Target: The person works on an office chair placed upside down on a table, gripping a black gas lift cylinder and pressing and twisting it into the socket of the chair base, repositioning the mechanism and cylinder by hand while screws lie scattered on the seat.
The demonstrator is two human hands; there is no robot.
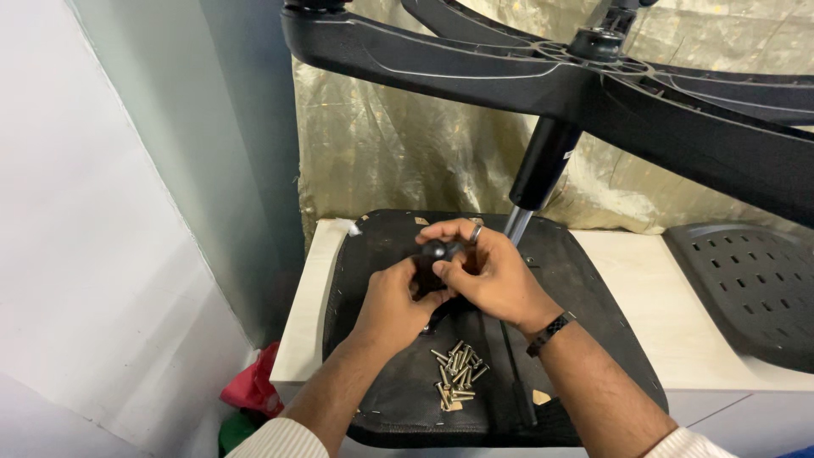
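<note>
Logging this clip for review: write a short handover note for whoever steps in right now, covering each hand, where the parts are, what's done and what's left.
Left hand: closed on the lower part of the black knob, over the upturned seat.
Right hand: fingers pinch the knob from above; ring and dark wristband on.
Parts: pile of screws loose on the seat underside, near the wrists. Chair base stands up on its gas column. Perforated back panel lies on the white table, right.
Done: column and base stand on the seat.
Left: knob in hand; screws unused, it seems.
</note>
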